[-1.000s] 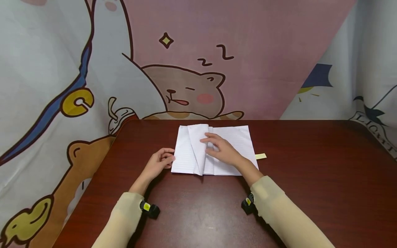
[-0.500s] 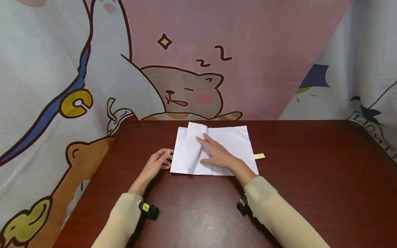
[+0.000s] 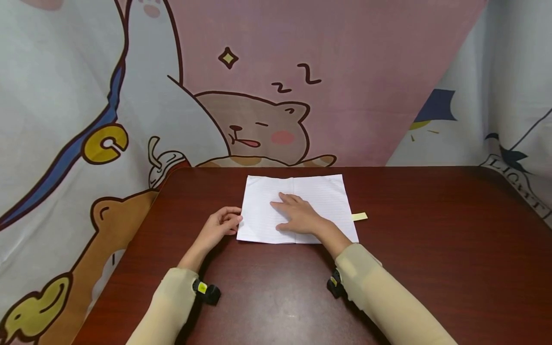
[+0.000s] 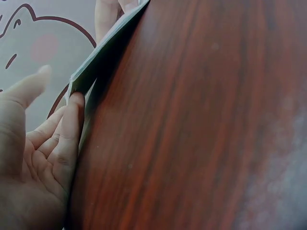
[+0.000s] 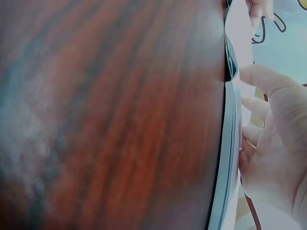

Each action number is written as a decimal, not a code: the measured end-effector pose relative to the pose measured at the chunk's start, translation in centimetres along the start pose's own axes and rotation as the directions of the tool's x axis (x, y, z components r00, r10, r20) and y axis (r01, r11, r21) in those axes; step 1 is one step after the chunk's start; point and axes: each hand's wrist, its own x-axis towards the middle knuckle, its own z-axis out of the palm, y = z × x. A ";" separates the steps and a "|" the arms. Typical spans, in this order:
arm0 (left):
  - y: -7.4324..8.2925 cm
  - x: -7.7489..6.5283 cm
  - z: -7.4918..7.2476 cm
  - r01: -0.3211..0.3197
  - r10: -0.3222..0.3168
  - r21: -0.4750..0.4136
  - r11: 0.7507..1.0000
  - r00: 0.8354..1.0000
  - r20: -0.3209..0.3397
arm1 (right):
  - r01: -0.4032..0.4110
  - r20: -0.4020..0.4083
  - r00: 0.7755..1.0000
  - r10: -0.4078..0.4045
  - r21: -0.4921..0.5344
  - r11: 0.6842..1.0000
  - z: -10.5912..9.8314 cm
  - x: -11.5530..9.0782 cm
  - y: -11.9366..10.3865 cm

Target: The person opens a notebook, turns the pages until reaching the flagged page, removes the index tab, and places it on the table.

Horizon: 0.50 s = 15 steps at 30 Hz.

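Observation:
An open notebook (image 3: 260,225) with white lined pages lies on the table, its two page sides spread flat in the head view. My right hand (image 3: 299,215) rests over the middle of the pages near the fold, fingers spread. From the right wrist view, its thumb (image 5: 273,81) touches the page beside the notebook's edge (image 5: 225,163). At the left edge, my left hand (image 3: 217,225) has loosely bent fingers touching the notebook. The left wrist view shows a fingertip (image 4: 76,99) against the slightly raised corner, while the thumb (image 4: 31,88) stands apart from it.
A pale yellow paper tab (image 3: 360,216) sticks out from the notebook's right side. The dark red-brown wooden table (image 3: 431,249) reaches to a cartoon-printed cloth (image 3: 353,96) behind it. Small black wrist devices (image 3: 209,292) sit at both cuffs.
The folded-over page that stood up near the middle has come down flat onto the left side. My right hand has moved slightly left with it; the left hand has barely moved.

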 end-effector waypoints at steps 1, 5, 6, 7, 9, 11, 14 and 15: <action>-0.1 0.0 0.0 -0.003 0.003 0.011 1.000 1.000 0.002 | 0.000 0.001 1.000 0.000 0.000 1.000 0.0 0.0 0.0; -0.2 0.0 0.0 -0.012 0.012 0.019 1.000 1.000 0.008 | 0.003 -0.002 1.000 -0.003 0.004 1.000 0.1 0.0 0.0; -0.2 0.0 -0.1 -0.016 0.016 0.021 1.000 1.000 0.012 | 0.004 -0.002 1.000 -0.004 0.008 1.000 0.1 0.0 0.1; -0.2 0.0 -0.1 -0.020 0.020 0.025 0.999 1.000 0.017 | 0.007 -0.004 1.000 -0.007 0.009 1.000 0.1 0.0 0.1; -0.2 -0.1 -0.1 -0.019 0.019 0.025 1.000 1.000 0.025 | 0.012 -0.011 1.000 -0.012 0.016 1.000 0.2 0.0 0.2; -0.1 -0.1 -0.1 -0.015 0.014 0.027 1.000 0.999 0.030 | 0.016 -0.017 1.000 -0.016 0.027 1.000 0.2 0.0 0.3; 0.1 -0.2 0.0 -0.013 0.012 0.022 1.000 0.999 0.032 | 0.028 -0.033 0.999 -0.026 0.055 0.998 0.2 -0.2 0.5; 0.1 -0.2 0.0 -0.014 0.013 0.022 1.000 0.999 0.032 | 0.033 -0.037 0.999 -0.031 0.068 0.997 0.1 -0.2 0.6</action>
